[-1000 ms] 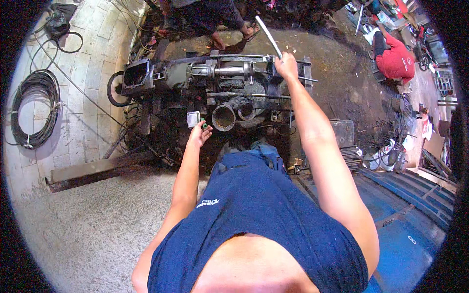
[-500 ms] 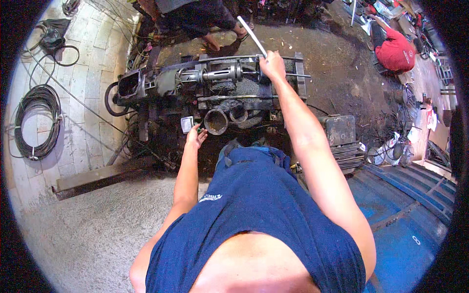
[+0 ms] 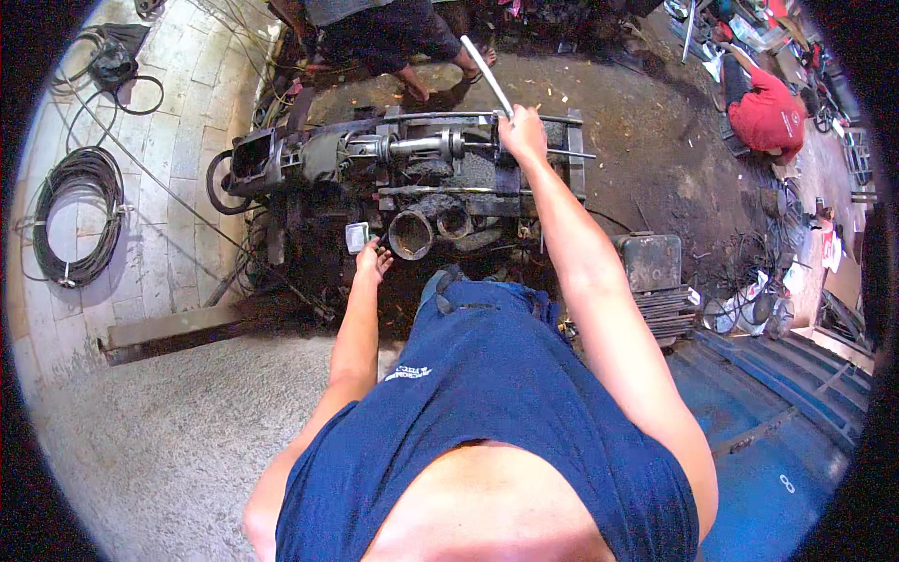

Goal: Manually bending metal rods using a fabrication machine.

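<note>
A long, dark, greasy machine (image 3: 323, 161) lies across the floor in front of me, with a bare metal shaft (image 3: 417, 146) along its middle. My right hand (image 3: 523, 133) is closed around the lower end of a pale metal bar (image 3: 487, 77), which slants up and away to the left over the machine's right part. Nearer me, my left hand (image 3: 375, 259) hovers palm up, its fingers apart and slightly bent. Just beyond it is a small white square container (image 3: 357, 237). A round, open-ended metal cylinder (image 3: 411, 234) sits to that hand's right.
Coiled black cable (image 3: 79, 215) lies on pale paving at left. A steel beam (image 3: 173, 330) rests nearer me. At right stand a grey metal box (image 3: 648, 262) and blue metal sheets (image 3: 777, 440). One person (image 3: 375, 37) stands beyond the machine; another in red (image 3: 770, 112) crouches far right.
The whole view has shifted and turned slightly. My right hand keeps its grip on the bar, and my left hand stays beside the white container.
</note>
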### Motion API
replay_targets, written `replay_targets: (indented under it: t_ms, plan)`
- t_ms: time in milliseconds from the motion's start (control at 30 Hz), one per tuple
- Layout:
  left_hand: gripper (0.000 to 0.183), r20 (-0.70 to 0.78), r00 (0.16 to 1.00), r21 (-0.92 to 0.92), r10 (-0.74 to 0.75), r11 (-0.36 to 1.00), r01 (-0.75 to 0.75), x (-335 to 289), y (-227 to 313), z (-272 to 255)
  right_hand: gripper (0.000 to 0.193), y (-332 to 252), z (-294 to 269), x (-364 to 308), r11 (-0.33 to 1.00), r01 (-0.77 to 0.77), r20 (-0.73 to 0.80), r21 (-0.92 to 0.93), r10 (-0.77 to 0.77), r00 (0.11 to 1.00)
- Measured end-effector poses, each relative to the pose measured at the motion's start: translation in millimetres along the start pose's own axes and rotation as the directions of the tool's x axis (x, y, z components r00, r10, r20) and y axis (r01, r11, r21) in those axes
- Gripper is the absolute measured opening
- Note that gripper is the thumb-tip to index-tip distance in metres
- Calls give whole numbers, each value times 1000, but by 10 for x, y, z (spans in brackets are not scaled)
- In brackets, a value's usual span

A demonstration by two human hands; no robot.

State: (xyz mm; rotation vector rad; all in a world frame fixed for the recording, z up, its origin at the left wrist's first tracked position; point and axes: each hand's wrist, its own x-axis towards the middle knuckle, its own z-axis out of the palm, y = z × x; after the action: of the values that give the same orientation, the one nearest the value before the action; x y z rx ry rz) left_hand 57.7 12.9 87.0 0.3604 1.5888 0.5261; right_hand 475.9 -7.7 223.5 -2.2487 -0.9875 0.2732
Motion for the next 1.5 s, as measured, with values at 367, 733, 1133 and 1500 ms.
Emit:
replay_targets:
  t_ms: [367,733,1133,1500]
  plan:
    - [54,155,916,985,369,18,-174,13,620,-222,44,-11,-8,133,949,-116,97,293,91,991]
    - [40,648,217,674,730,-415,-611,223,2407,705,29,1045,-117,-95,606,-538,363,586,397,843]
    - [42,714,240,680,658,-571,-460,650,2113,1072,30,1230,-499,-501,903,-318,188,290,272,944]
    - [39,763,199,628,615,-633,-452,676,2101,1295,23,37,12,-1282,901,-106,220,420,12,975]
